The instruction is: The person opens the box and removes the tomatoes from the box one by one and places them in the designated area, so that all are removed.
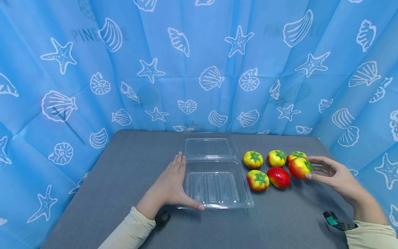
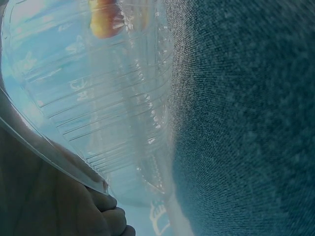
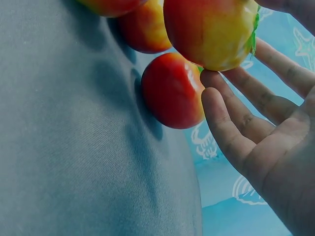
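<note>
My right hand [image 1: 339,176] pinches a red-and-yellow toy tomato [image 1: 299,168] with a green leafy top between thumb and fingertips. In the right wrist view this tomato [image 3: 209,32] hangs above the table, nearer than the other ones. My left hand [image 1: 169,186] lies along the left side of a clear plastic box [image 1: 217,206], fingers straight and thumb at the front rim. From the left wrist, the hand [image 2: 59,201] touches the outside of the clear box wall [image 2: 93,113]. The hinged lid [image 1: 208,147] lies folded back behind the box, whose inside holds nothing.
Right of the box, several toy tomatoes stand on the grey table [image 1: 267,221], among them a yellow one [image 1: 253,160] and a red one [image 1: 279,178] lying leaf side hidden. A blue shell-patterned curtain [image 1: 199,103] hangs behind the table and at its sides.
</note>
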